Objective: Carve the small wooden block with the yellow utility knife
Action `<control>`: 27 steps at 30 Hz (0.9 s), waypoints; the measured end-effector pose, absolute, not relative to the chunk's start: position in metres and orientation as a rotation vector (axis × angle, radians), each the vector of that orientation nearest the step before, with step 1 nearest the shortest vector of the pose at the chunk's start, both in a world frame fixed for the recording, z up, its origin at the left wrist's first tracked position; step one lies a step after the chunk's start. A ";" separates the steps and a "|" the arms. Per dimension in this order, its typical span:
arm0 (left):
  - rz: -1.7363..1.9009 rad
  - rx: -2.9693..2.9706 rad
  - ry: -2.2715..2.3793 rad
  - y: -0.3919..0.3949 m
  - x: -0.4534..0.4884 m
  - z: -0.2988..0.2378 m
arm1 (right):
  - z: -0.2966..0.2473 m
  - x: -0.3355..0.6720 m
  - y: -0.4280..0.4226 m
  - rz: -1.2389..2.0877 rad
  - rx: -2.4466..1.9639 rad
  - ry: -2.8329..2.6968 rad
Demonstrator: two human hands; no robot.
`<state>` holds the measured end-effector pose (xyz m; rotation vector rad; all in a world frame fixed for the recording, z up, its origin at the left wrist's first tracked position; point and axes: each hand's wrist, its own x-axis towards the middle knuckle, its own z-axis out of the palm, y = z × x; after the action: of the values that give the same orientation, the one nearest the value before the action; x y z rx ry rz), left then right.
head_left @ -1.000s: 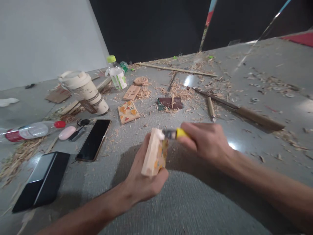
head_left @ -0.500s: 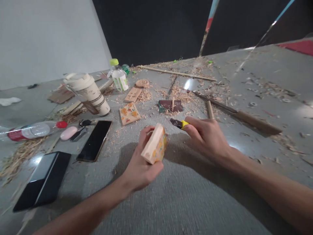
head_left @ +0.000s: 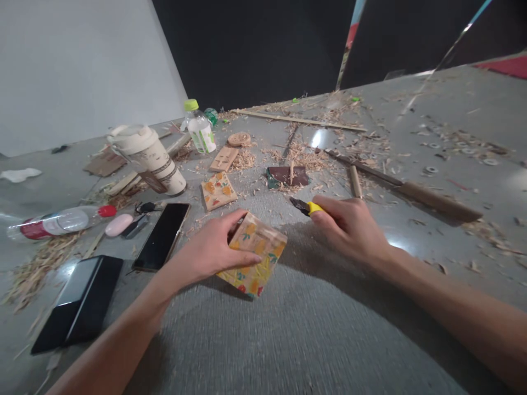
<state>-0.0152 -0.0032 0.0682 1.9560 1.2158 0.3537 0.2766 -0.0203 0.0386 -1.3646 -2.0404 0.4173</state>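
A square wooden block (head_left: 263,249) painted with yellow, orange, red and green shapes is gripped by my left hand (head_left: 206,244), thumb across its painted face. The block is tilted, its lower corner near the grey surface. My right hand (head_left: 349,227) is closed around a yellow utility knife (head_left: 308,207), whose dark tip points left, apart from the block. Beyond the block lies a similar flat painted wooden piece (head_left: 219,191). Past the knife sits a dark red and green folded piece (head_left: 288,176) with a thin wood sliver on it.
To the left are a phone (head_left: 162,236), a black folded device (head_left: 78,304), a pink oval object (head_left: 119,225), a red-capped bottle (head_left: 61,221) and a lidded cup (head_left: 148,159). A green-capped bottle (head_left: 200,129) stands behind. On the right lies a long wooden-handled tool (head_left: 436,202) amid shavings.
My left hand has turned the block so its painted face shows instead of its bare edge. The knife has moved only slightly in my right hand.
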 end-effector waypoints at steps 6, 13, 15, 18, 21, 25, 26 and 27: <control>0.228 2.355 1.433 0.001 -0.023 0.060 | 0.036 0.274 -0.021 0.469 -1.348 -2.060; 0.210 2.483 1.665 -0.019 0.003 0.037 | 0.033 0.274 -0.019 0.445 -1.372 -2.043; 0.202 2.438 1.677 -0.021 0.006 0.035 | 0.033 0.274 -0.019 0.449 -1.376 -2.047; 0.322 2.409 1.528 -0.017 0.003 0.035 | 0.034 0.276 -0.020 0.459 -1.378 -2.053; 0.521 2.356 1.283 -0.013 -0.004 0.034 | 0.036 0.279 -0.019 0.456 -1.375 -2.070; 0.587 2.301 1.194 -0.012 -0.007 0.030 | 0.037 0.284 -0.017 0.454 -1.350 -2.162; 0.578 2.297 1.197 -0.012 -0.006 0.029 | 0.036 0.285 -0.016 0.457 -1.347 -2.188; 0.571 2.293 1.200 -0.012 -0.005 0.028 | 0.035 0.286 -0.016 0.461 -1.344 -2.212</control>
<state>-0.0048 -0.0120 0.0282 2.2926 1.2003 0.5706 0.2859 -0.0158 0.0346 -1.3435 -2.2117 0.4610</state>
